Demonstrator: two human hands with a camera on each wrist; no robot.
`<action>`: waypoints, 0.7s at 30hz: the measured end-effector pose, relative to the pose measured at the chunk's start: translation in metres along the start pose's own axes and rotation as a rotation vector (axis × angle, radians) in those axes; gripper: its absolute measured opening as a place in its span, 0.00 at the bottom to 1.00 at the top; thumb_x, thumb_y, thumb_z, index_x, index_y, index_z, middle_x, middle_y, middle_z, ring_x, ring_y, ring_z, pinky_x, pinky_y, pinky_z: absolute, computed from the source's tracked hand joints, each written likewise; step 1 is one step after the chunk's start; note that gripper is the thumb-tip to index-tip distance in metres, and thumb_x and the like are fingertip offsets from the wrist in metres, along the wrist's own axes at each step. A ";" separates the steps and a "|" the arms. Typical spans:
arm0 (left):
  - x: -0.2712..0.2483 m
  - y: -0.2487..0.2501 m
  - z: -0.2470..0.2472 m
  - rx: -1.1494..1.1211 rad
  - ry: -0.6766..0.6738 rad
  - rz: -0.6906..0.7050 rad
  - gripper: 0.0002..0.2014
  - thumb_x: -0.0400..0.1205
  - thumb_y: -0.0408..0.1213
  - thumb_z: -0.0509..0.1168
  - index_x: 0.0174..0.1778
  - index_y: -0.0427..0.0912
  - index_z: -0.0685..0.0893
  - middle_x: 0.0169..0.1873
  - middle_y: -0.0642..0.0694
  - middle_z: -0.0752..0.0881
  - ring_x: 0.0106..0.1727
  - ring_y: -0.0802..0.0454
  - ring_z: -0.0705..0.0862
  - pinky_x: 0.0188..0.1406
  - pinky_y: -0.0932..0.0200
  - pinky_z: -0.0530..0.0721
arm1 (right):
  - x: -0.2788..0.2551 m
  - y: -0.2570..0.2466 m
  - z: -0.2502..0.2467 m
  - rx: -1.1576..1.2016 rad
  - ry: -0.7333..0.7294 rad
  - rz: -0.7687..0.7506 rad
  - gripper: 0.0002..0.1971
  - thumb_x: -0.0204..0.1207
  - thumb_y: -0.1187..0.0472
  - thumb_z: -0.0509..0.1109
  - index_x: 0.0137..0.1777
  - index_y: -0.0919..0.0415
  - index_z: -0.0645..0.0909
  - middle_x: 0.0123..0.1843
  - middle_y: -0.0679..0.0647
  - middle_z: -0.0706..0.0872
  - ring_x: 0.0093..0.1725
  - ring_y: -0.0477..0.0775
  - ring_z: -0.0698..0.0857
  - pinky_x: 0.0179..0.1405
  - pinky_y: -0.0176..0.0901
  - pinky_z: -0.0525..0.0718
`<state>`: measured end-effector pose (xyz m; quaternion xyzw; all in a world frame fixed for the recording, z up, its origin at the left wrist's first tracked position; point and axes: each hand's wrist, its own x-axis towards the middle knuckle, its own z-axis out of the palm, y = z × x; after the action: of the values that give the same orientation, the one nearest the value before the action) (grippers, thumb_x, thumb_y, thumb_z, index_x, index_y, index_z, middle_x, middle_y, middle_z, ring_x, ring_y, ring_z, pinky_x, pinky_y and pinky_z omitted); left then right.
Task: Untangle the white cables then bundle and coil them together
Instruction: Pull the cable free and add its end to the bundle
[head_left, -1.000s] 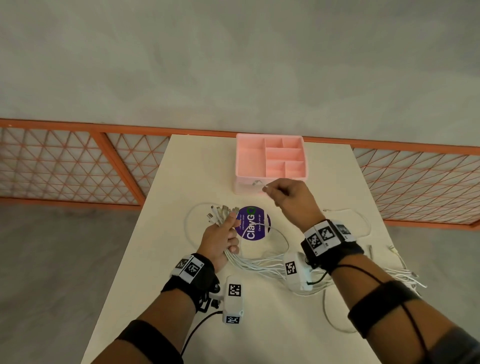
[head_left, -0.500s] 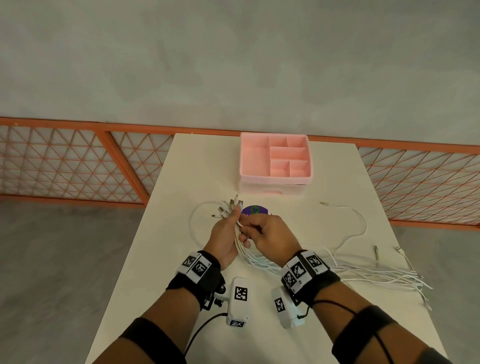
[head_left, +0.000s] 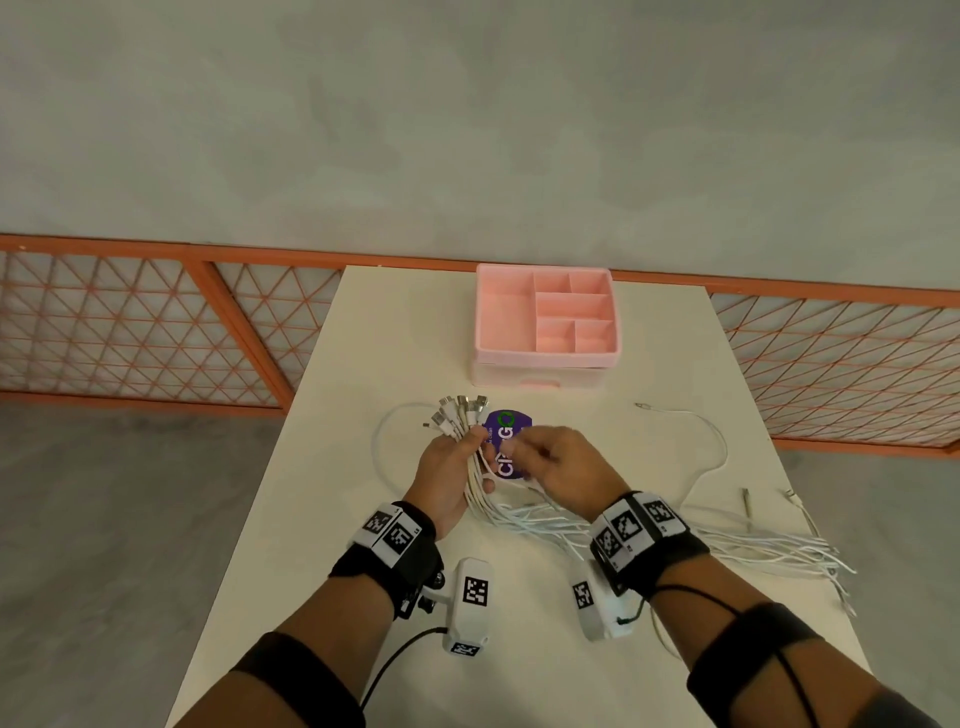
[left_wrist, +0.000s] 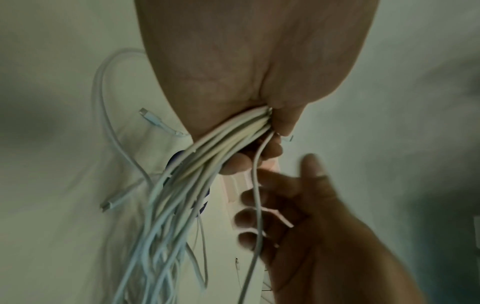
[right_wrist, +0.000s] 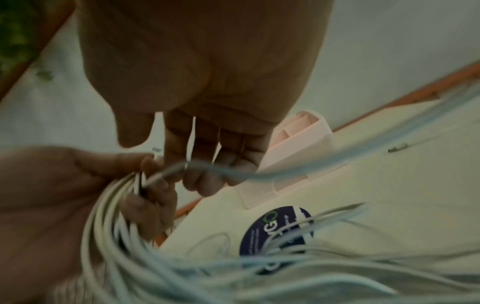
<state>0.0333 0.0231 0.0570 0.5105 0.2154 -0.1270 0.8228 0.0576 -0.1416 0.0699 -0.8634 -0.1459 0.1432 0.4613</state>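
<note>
My left hand (head_left: 467, 462) grips a thick bundle of white cables (head_left: 519, 519) just below their plugs (head_left: 460, 410), which fan out above the fist. The left wrist view shows the bundle (left_wrist: 182, 185) leaving my palm. My right hand (head_left: 524, 452) hovers right beside the left, fingers loosely curled and holding nothing. A single cable (left_wrist: 255, 205) runs across the right hand's fingers (right_wrist: 207, 181). The cable tails (head_left: 779, 556) trail to the right over the table. One loose white cable (head_left: 717, 441) lies apart at the right.
A pink compartment organizer (head_left: 540, 371) stands at the far middle of the cream table (head_left: 389, 338). A purple round sticker (head_left: 501, 428) lies under my hands. A small loose plug piece (head_left: 746, 506) lies at the right. An orange mesh railing (head_left: 156, 332) runs behind the table.
My right hand came back from the pink organizer with a cable end, brought it to the left hand's bundle, and its fingers have loosened. The left hand stayed in place.
</note>
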 end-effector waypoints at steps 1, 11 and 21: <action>-0.001 0.000 0.001 0.026 -0.020 0.014 0.11 0.89 0.36 0.60 0.42 0.37 0.81 0.27 0.45 0.79 0.31 0.49 0.78 0.26 0.57 0.76 | 0.005 -0.003 -0.002 0.062 0.058 0.004 0.09 0.83 0.48 0.67 0.44 0.48 0.86 0.37 0.51 0.87 0.35 0.49 0.85 0.43 0.49 0.84; -0.009 0.003 0.000 0.193 -0.217 0.047 0.11 0.89 0.33 0.60 0.41 0.39 0.81 0.28 0.44 0.77 0.29 0.47 0.79 0.37 0.50 0.80 | 0.036 -0.020 -0.001 0.231 0.052 -0.019 0.11 0.76 0.59 0.77 0.58 0.48 0.88 0.52 0.49 0.89 0.40 0.47 0.89 0.47 0.45 0.88; -0.008 0.007 0.008 -0.130 -0.103 0.023 0.15 0.91 0.34 0.55 0.44 0.31 0.82 0.25 0.43 0.80 0.27 0.50 0.81 0.30 0.55 0.84 | 0.017 -0.028 0.033 0.401 0.053 0.112 0.25 0.79 0.48 0.72 0.73 0.50 0.70 0.44 0.55 0.85 0.35 0.51 0.86 0.31 0.40 0.81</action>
<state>0.0310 0.0194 0.0693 0.4512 0.1745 -0.1294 0.8656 0.0577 -0.0951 0.0742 -0.7646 -0.0540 0.1721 0.6187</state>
